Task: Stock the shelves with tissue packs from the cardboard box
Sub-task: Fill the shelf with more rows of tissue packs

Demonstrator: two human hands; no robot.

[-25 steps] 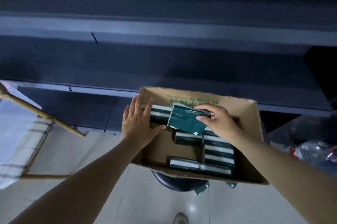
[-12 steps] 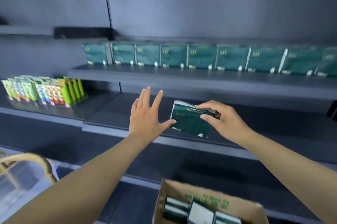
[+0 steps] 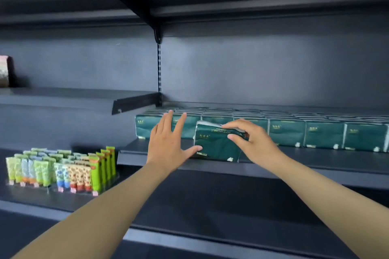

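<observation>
Right hand point(image 3: 252, 142) pinches tissue pack point(image 3: 214, 145) — label seemingly "COMFORTABLE"; left hand point(image 3: 168, 145) splayed.

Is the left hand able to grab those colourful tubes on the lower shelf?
Probably yes. The left hand is open, only its thumb touching the tissue pack that the right hand grips. The colourful tubes stand lower left with nothing in front.

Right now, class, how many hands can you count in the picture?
2. The left hand, fingers spread, has its thumb at the tissue pack's lower left edge; the right hand grips its upper right corner, over the shelf.
</observation>
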